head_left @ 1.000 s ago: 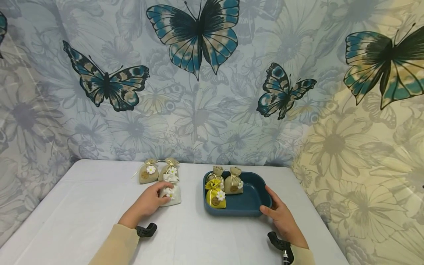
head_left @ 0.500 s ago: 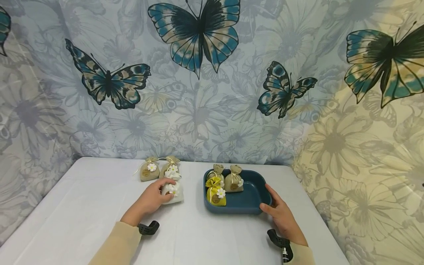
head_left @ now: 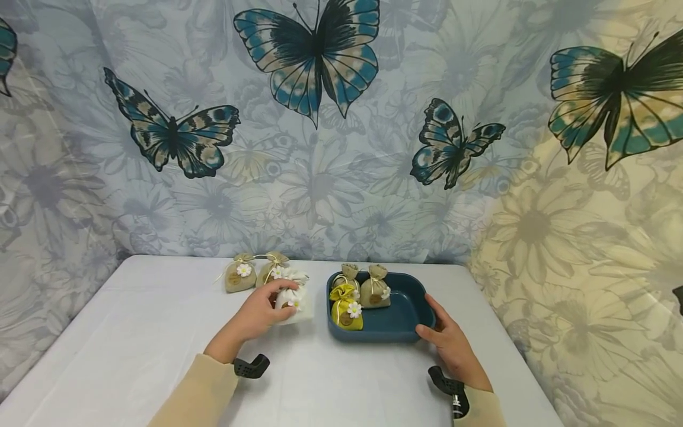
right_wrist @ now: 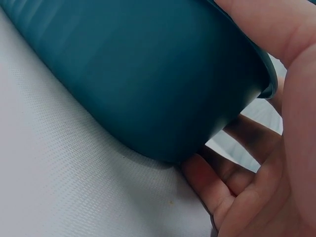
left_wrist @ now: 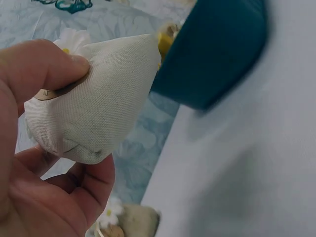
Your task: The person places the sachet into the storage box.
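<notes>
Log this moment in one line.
left hand: holds white pouch; right hand: grips blue tray; inside: yellow pouch, two tan pouches

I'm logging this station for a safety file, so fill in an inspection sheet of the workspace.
Surface: table under white woven cloth.
Job's things: white fabric drawstring sachet in hand; dark-blue, rounded rectangular tray holding two tan fabric sachets and a yellow fabric sachet; two more tan sachets near the far edge.
Clutter: nothing seen.
Grippers: left hand pinches the white sachet; right hand grips the tray's right end.
Cables: nothing clearly seen.
Surroundings: floral-and-butterfly backdrop behind.
</notes>
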### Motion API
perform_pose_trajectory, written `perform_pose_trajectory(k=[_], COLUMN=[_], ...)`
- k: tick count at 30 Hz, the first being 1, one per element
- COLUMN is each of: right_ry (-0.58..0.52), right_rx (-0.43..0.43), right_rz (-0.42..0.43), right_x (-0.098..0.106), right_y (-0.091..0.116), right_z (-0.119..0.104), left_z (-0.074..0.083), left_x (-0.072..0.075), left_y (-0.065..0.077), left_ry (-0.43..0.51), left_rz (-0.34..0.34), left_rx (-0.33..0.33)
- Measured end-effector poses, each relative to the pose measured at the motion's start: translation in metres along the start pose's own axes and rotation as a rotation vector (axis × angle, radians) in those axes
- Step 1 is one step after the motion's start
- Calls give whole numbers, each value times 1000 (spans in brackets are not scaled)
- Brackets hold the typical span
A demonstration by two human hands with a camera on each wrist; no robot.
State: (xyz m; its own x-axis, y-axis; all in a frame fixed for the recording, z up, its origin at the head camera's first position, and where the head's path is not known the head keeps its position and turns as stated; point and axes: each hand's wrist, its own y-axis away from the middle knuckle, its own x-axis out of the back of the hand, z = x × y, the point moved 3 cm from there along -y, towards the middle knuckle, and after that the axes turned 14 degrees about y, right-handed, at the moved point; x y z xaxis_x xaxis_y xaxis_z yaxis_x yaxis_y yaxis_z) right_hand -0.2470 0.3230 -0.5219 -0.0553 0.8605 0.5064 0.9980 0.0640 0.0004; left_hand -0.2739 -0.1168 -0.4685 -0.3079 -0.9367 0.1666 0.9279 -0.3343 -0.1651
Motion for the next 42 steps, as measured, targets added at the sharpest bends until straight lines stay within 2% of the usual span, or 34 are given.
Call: perform_pose_trajectory(k=[9, 14, 18, 24, 31, 38, 42], right_ry=[-6, 11, -16, -46, -42, -51, -46], right_rx=[8, 4, 16, 24, 13, 3, 11], right_rz=[-3, 15, 13, 10, 12, 22, 37], right_x=[2, 2, 0, -1, -1, -1, -1], right_y=[0, 1, 0, 0, 0, 1, -1], right_z=[-3, -2, 1, 1, 1, 1, 1], left_z=[25, 30, 33, 39, 48, 47, 44], left_x=[-27, -44, -57, -77, -98, -116, -124], left_y=[-20, -29, -35, -44, -55, -64, -70], left_ry=[35, 102, 149, 171, 127, 92, 86], left_rz=[-52, -98, -132, -166, -190, -203, -232], left_rx=[-33, -24, -24, -47, -76, -17, -12])
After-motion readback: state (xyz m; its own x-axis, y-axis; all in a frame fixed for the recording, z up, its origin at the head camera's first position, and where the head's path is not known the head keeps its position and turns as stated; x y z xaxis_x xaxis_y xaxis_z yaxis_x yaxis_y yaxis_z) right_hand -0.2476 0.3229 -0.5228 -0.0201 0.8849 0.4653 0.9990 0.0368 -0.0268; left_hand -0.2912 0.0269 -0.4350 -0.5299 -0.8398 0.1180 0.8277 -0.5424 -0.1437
